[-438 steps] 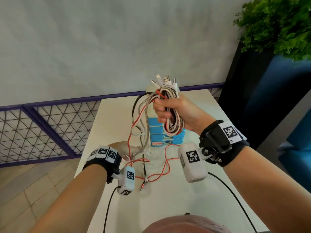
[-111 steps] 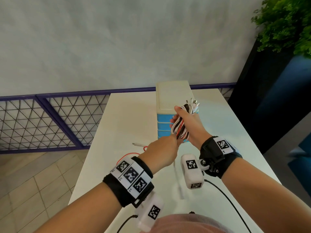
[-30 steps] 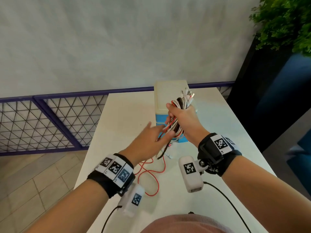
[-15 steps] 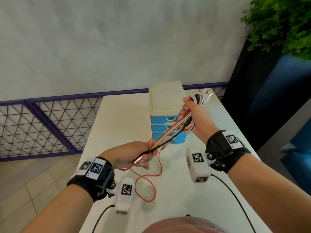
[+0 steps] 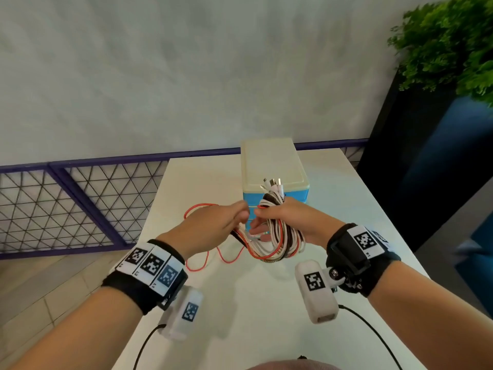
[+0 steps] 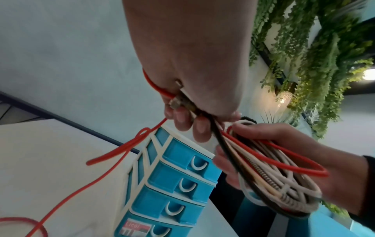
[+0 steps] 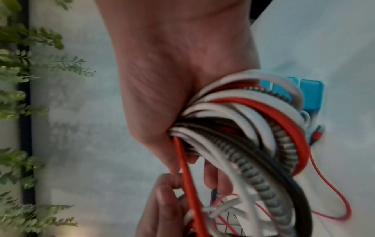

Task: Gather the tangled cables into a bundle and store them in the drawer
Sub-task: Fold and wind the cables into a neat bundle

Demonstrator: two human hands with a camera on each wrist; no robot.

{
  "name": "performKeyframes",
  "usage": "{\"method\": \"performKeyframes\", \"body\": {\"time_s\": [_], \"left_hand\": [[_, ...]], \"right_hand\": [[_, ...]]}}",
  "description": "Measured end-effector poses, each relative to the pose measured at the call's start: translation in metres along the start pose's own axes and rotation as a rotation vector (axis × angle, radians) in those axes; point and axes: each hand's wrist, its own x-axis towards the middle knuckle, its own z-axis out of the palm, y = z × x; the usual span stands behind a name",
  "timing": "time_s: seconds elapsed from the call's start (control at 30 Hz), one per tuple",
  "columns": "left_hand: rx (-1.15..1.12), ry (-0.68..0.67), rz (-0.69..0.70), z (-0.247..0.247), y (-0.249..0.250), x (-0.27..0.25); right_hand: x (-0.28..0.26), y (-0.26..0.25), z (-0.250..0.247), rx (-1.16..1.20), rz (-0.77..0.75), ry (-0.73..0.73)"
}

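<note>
Right hand (image 5: 290,222) fingers curled round the cable bundle (image 5: 280,236), left hand (image 5: 213,225) pinching its loose ends — red cable (image 5: 205,259) trailing onto the table (image 5: 240,316), drawer unit (image 5: 274,166) behind.

I see the drawer unit (image 5: 274,166) at twelve o'clock on the table (image 5: 208,311), the cable bundle (image 5: 280,236) before it, the plant (image 5: 448,41) at two o'clock.

The right hand (image 5: 290,222) grips a looped bundle of white, black and red cables (image 5: 280,236). The left hand (image 5: 213,225) pinches its loose strands, above the white desk (image 5: 266,303).
</note>
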Motion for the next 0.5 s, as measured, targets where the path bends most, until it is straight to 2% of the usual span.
{"method": "performKeyframes", "body": {"time_s": [0.1,0.17,0.33,0.5], "left_hand": [[-0.040,0.149,-0.031,0.000,0.005,0.002],[-0.059,0.201,-0.035,-0.001,0.013,0.006],[-0.079,0.211,-0.026,-0.002,0.025,0.010],[-0.185,0.222,-0.012,-0.004,0.019,0.016]], "right_hand": [[-0.002,0.006,0.005,0.125,0.059,-0.098],[-0.004,0.009,0.011,0.189,0.078,-0.192],[-0.007,0.007,0.022,0.366,0.099,-0.273],[-0.011,0.002,0.022,0.237,0.072,-0.264]]}}
